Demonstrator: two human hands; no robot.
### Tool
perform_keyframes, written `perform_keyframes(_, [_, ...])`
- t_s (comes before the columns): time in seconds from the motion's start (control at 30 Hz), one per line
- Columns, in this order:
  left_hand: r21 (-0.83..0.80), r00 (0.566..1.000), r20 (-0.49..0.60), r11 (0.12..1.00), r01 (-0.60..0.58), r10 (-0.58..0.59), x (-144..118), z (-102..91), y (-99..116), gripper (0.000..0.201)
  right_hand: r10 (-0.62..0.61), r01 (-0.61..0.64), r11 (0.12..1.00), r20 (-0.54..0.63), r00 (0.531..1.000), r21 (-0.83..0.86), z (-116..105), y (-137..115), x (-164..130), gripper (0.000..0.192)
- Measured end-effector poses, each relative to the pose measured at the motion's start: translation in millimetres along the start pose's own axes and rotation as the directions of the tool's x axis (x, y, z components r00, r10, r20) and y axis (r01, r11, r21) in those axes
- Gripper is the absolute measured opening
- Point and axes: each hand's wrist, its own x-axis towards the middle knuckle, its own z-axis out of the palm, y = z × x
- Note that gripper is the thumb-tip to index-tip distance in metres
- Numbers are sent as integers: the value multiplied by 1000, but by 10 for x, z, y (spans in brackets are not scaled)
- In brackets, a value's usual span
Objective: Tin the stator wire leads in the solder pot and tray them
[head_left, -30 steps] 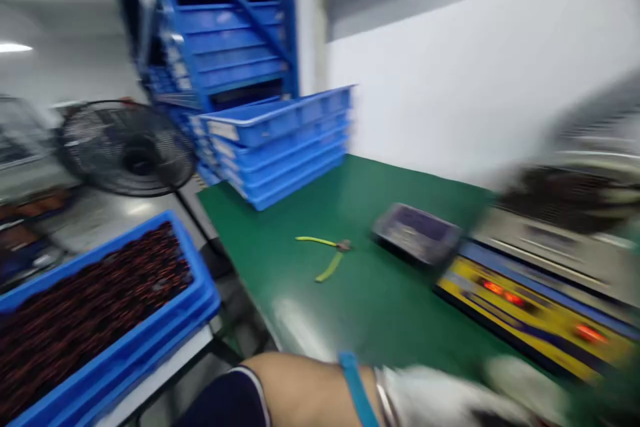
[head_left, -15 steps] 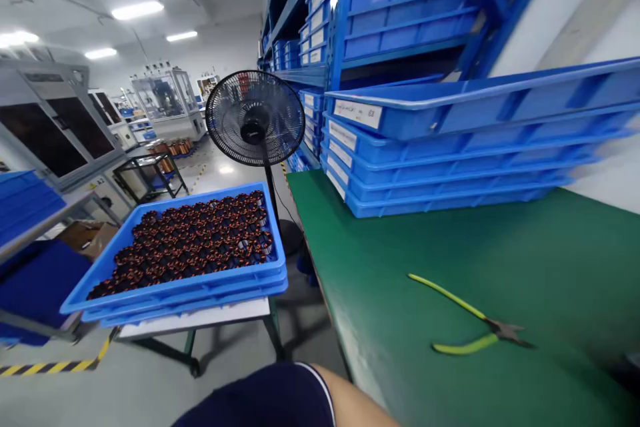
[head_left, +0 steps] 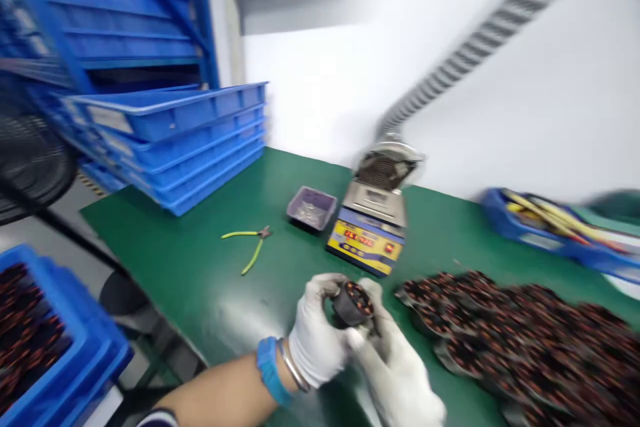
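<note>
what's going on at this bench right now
A person in white gloves holds a small round motor coil with copper windings in front of them, the left hand and the right hand both gripping it above the green table. To the right lies a big pile of similar coils. Farther back sit a yellow-fronted machine with a red display, a small grey tray, yellow-handled pliers and stacked blue bins.

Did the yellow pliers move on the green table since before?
No. The yellow pliers lie open on the green table in front of the stacked blue trays, as earlier; only the camera turned.
</note>
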Motion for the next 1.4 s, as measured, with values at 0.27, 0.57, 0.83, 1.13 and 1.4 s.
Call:
perform_keyframes(0.27, [288,671,662,714,-638,333,51,-261,410,81,-26,3,959,-79,997,-283,-218,-72,-155,65])
perform_keyframes(0.57, [445,814,580,841,-309,-8,294,-290,525,29,-177,138,851,-30,984,-507,-482,-65,-238,54])
perform_keyframes(0.83, [521,724,558,851,74,-405,268,-247,396,28,-206,185,857,8,978,-480,-467,-73,-231,51])
perform_keyframes(1.13, [486,813,581,813,-321,-26,258,-239,349,21,-40,85,915,120,992,-394,-474,-102,-272,52])
perform_keyframes(1.4, [491,968,233,847,-202,96,490,-355,-32,44,433,-383,793,-5,902,-475,-780,33,-125,45])
